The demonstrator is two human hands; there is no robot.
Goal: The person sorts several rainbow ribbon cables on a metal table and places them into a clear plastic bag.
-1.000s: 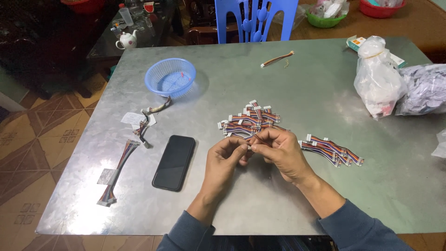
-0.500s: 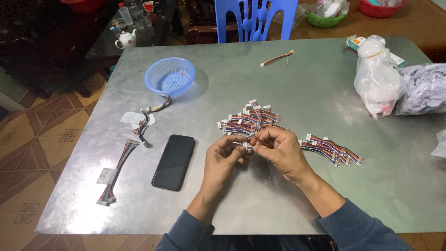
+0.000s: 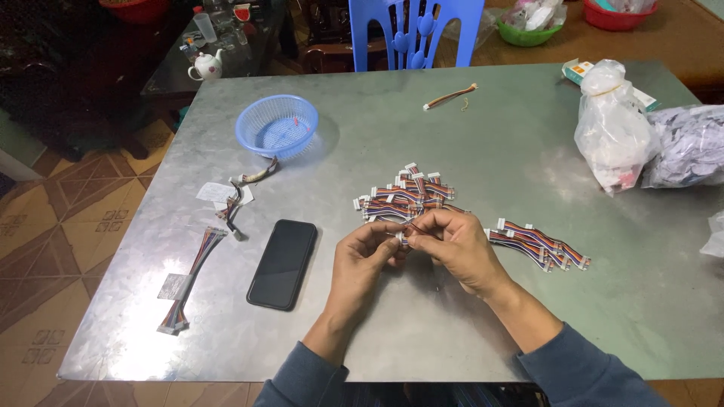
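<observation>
My left hand and my right hand meet over the middle of the metal table. Together they pinch a short multicoloured cable with a white connector between the fingertips. Just beyond the hands lies a pile of similar short cables. A second bundle of the same cables lies to the right of my right hand.
A black phone lies face up left of my hands. Further left are loose cables and paper tags. A blue plastic basket, a single cable, plastic bags and a blue chair sit farther off.
The fingers of both hands have shifted slightly on the cable; the hands stay in the same spot. Nothing else on the table has moved.
</observation>
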